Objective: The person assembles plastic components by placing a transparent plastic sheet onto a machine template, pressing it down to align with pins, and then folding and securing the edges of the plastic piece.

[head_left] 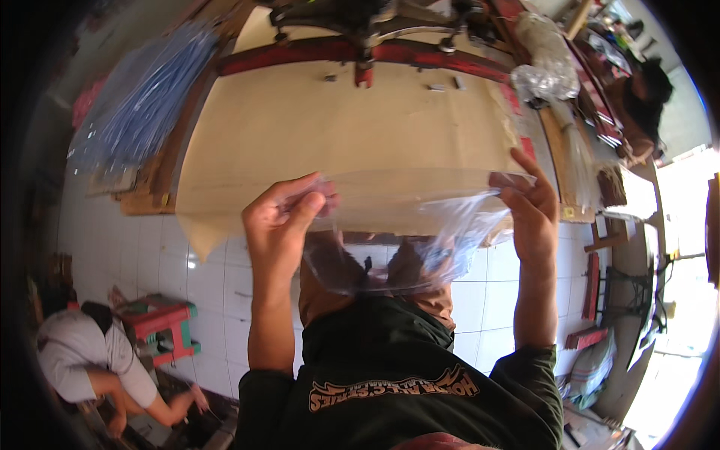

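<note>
A clear plastic sheet [405, 259] hangs stretched between my hands in front of my body, its upper edge over the near part of the table. My left hand [289, 206] pinches its left end between thumb and fingers. At the right end, my right hand [529, 199] grips the sheet between thumb and fingers, with one finger pointing up. Below the hands the plastic sags in a loose fold, and my trousers show through it. Whether it is a single sheet or a bag, I cannot tell. Tan paper [337, 124] covers the table beneath.
A red bar [292, 56] with a dark metal mechanism crosses the table's far side. Stacked bluish plastic sheets [154, 97] lie at the left, bundled clear plastic [547, 60] at the right. One person [90, 352] sits low at left near a red-green stool [169, 334]; another [641, 105] is far right.
</note>
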Motion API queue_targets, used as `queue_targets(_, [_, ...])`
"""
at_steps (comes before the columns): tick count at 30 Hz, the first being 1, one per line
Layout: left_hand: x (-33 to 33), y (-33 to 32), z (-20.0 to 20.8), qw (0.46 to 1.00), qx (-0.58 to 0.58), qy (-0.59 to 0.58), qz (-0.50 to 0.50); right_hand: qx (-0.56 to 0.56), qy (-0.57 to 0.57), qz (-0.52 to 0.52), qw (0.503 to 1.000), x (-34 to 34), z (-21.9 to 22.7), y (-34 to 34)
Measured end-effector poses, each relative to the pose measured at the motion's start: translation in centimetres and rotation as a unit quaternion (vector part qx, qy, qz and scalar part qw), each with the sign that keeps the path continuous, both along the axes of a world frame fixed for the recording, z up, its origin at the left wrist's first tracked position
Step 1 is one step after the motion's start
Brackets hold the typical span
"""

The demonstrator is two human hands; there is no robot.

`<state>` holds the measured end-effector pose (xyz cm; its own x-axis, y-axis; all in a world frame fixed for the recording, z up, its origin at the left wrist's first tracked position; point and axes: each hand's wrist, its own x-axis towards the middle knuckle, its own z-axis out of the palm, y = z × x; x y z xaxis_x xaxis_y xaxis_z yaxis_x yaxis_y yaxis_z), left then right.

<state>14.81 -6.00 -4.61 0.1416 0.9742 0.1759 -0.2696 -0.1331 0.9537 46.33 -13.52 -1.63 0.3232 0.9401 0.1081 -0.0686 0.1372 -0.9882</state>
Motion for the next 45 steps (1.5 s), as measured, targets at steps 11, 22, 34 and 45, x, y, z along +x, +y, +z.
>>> queue_targets(11, [-0.4,1.0,0.6,0.999,0.040,0.019,0.022,-0.066,-0.080,0.159,0.982,2.1,3.5,0.6])
queue_targets(22, [-1.6,1.5,1.0,0.994,-0.004,-0.054,-0.094,0.050,0.059,0.064,0.995,0.7,1.6,0.0])
queue_targets(34, [-2.7,3.0,9.8,0.968,0.127,0.215,0.006,-0.031,-0.176,0.088,0.980,0.0,4.5,0.1])
queue_targets(45, [0.7,5.6,19.9,0.738,0.488,0.445,-0.138,-0.042,-0.258,0.274,0.925,-6.6,0.2,-0.8])
